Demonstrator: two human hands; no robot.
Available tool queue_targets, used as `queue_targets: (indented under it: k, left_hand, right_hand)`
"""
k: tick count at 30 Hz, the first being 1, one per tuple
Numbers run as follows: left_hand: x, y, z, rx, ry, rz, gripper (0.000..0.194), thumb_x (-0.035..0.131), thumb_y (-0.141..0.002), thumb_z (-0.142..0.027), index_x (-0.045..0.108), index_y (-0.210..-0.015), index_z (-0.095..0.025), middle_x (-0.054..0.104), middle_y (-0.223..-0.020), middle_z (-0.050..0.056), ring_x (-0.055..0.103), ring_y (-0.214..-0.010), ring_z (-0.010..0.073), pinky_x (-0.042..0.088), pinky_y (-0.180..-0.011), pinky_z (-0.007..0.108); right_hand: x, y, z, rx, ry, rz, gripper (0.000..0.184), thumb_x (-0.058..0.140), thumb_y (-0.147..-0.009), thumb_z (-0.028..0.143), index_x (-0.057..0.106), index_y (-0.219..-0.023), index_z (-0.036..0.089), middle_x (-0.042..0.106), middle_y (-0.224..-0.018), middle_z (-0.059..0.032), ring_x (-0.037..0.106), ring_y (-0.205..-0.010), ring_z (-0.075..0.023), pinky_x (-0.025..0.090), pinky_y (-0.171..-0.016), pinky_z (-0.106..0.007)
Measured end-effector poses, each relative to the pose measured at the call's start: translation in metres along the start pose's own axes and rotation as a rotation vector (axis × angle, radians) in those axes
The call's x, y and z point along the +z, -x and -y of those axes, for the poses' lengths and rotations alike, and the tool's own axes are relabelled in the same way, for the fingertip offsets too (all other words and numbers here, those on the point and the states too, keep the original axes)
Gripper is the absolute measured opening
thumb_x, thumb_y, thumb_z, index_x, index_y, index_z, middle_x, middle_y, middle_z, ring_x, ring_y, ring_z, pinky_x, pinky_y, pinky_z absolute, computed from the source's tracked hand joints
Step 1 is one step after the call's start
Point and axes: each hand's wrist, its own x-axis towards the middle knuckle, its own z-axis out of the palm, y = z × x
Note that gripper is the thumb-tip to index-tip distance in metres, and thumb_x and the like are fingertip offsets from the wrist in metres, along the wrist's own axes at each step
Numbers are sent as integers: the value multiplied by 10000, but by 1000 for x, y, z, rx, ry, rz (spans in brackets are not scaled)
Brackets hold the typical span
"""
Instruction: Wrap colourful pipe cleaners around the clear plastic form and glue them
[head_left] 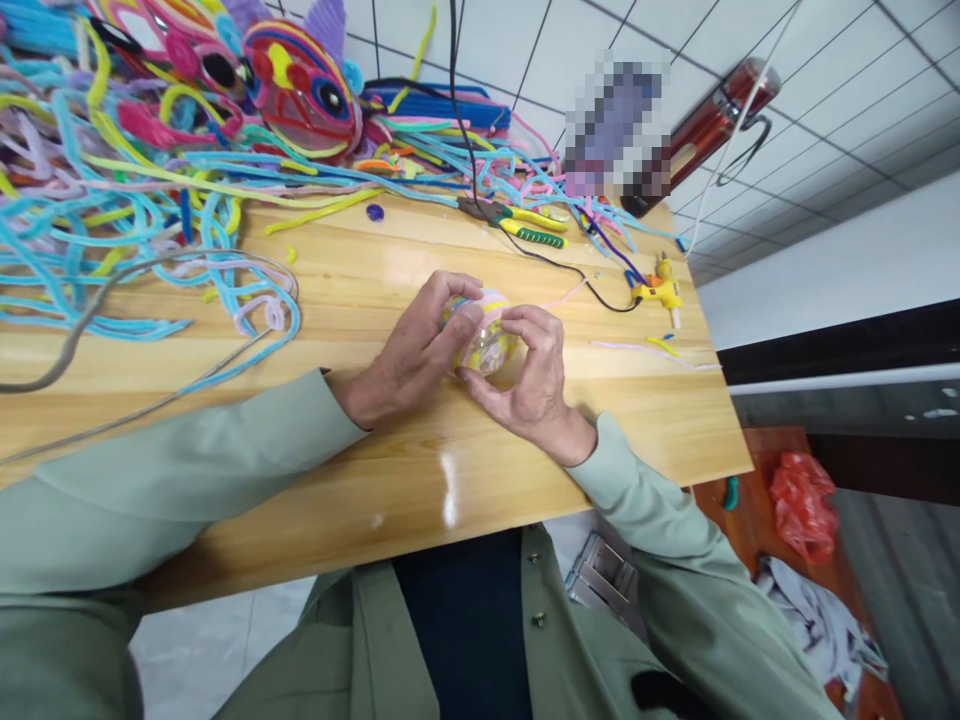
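Left hand [424, 350] and right hand [536, 380] curl partway closed from either side around a clear, rounded piece [489, 352] trimmed in yellow and pink; it sits between them over the table [390, 490], though whether it touches the wood I can't tell from here; too hard a squeeze could dent the clear wall or spring the trim loose; a snagged black cord [453, 50] might drag the yellow glue gun [660, 292] about.
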Motion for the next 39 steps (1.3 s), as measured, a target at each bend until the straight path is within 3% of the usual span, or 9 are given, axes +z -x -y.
queue_targets:
  k: [9, 15, 21, 28, 35, 39]
  left_hand:
    - [2, -1, 0, 34, -59, -27, 515, 629, -1084, -717, 607, -1276, -240, 715, -1288, 99, 695, -1229, 267, 585, -1092, 429]
    - [-1, 1, -4, 15, 30, -7, 454, 487, -1158, -667, 623, -1275, -250, 706, -1339, 104, 678, -1302, 269, 553, -1163, 453]
    - [0, -1, -4, 30, -58, -16, 519, 663, -1062, -719, 603, -1270, -247, 709, -1298, 96, 690, -1236, 273, 588, -1102, 447]
    - [-2, 0, -4, -21, 57, -12, 451, 574, -1121, -686, 635, -1252, -259, 696, -1336, 100, 665, -1332, 277, 531, -1197, 474]
    - [0, -3, -3, -26, 15, -43, 561, 718, -1011, -770, 632, -1216, -255, 711, -1296, 91, 690, -1264, 270, 573, -1127, 454]
    - [-5, -5, -8, -105, 127, -25, 583, 624, -1040, -821, 680, -1191, -261, 731, -1327, 93, 683, -1312, 276, 556, -1181, 464]
  right_hand:
    - [0, 0, 1, 3, -7, 10, 633, 786, -993, 455, 440, -1484, 254, 670, -1328, -166, 696, -1248, -361, 667, -1026, -633]
    - [0, -2, 4, -21, 28, -38, 570, 754, -1024, 478, 487, -1450, 209, 687, -1288, -170, 720, -1217, -336, 700, -982, -608]
    - [-1, -5, 6, -11, 36, -27, 565, 735, -1029, 464, 465, -1480, 258, 694, -1290, -134, 739, -1222, -326, 717, -980, -600]
    - [2, 0, 5, 53, -30, 17, 637, 751, -1020, 441, 399, -1539, 333, 687, -1348, -124, 732, -1279, -356, 673, -1047, -657]
    - [-2, -4, 8, 19, 18, 2, 623, 782, -1014, 418, 437, -1512, 272, 703, -1329, -147, 726, -1263, -326, 690, -1048, -580]
    - [0, -4, 5, -17, 14, -32, 603, 751, -1020, 444, 456, -1505, 243, 708, -1298, -160, 730, -1223, -338, 710, -978, -595]
